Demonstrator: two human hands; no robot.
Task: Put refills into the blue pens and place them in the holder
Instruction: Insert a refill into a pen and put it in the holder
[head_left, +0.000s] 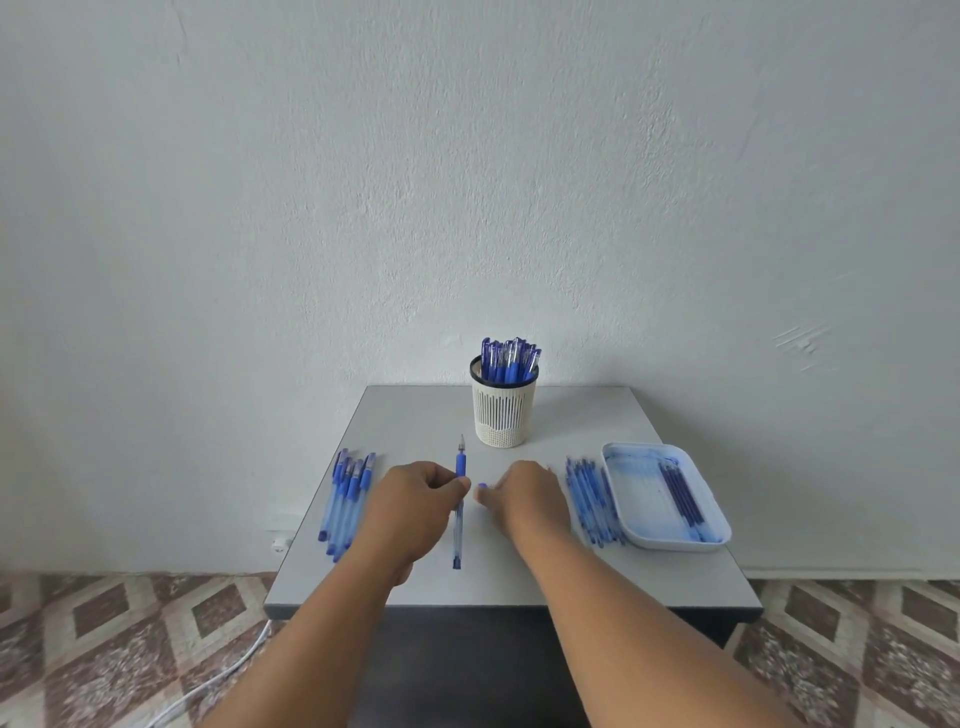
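My left hand (415, 499) pinches a blue pen (459, 512) at its grip section, tip pointing away toward the holder. My right hand (524, 496) holds a small blue cap (483, 486) between thumb and fingers, just right of the pen. The cream mesh holder (503, 410) stands at the table's far middle with several capped blue pens (509, 358) in it. Several pens (345, 501) lie in a row at the left. More pen barrels (592, 499) lie right of my right hand. A white tray (628, 499) on the right holds a few dark refills (680, 493).
The small grey table (415, 415) stands against a white wall. Its front edge is near my forearms. Patterned floor tiles show on both sides, and a white cable (228, 670) runs across the floor at the lower left.
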